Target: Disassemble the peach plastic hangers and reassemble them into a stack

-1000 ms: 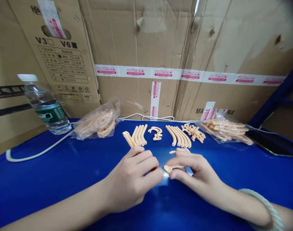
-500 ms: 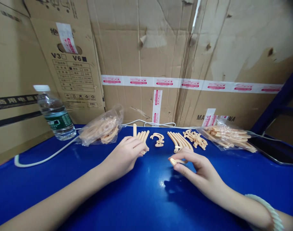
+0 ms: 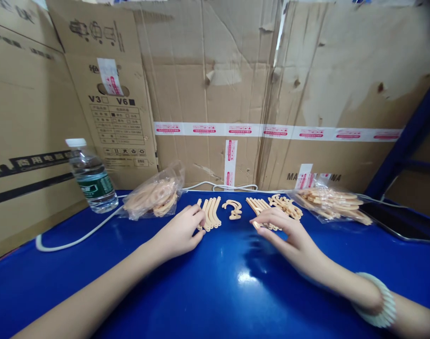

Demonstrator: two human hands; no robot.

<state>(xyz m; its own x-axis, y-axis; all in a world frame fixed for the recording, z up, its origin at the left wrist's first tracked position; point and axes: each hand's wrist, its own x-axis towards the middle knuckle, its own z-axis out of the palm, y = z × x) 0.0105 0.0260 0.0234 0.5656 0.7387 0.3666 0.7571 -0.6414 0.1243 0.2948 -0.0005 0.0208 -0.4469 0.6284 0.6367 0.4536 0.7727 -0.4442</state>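
My left hand (image 3: pixel 182 231) is at the left end of a row of slim, curved, pale wooden strips (image 3: pixel 211 213). Its fingers and thumb close on the leftmost strip (image 3: pixel 199 202), most of which they hide. Between my right thumb and fingertips a small pale wooden piece (image 3: pixel 256 225) pokes out; the rest of it is hidden. My right hand (image 3: pixel 289 233) hovers in front of a second row of curved strips (image 3: pixel 259 205), covering its near part. Between the two rows lie a few hook-shaped wooden pieces (image 3: pixel 233 207).
More curly wooden pieces (image 3: pixel 285 206) are heaped behind my right hand. Clear bags of wooden parts stand at left (image 3: pixel 151 195) and right (image 3: pixel 331 200). A water bottle (image 3: pixel 95 183), a white cable (image 3: pixel 74 240) and a dark phone-like slab (image 3: pixel 400 223) lie around; cardboard (image 3: pixel 208 99) walls the back.
My left hand has lowered its strip from a raised position into line with the left row. My right hand still pinches its piece, slightly higher in view. The camera view has shifted.
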